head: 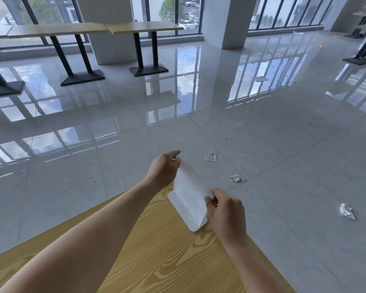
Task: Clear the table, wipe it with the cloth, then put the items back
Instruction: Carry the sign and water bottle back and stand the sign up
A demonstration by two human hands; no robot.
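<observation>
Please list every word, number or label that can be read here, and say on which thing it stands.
None can be read.
The white sign stand, held by the left hand and the right hand, shows a plain white face.
A faint mark on the floor is too blurred to read.

A bare canteen hall: pedestal tables (93, 29) in rows, glossy tiled floor (262, 134), tall windows (178, 11).
</observation>
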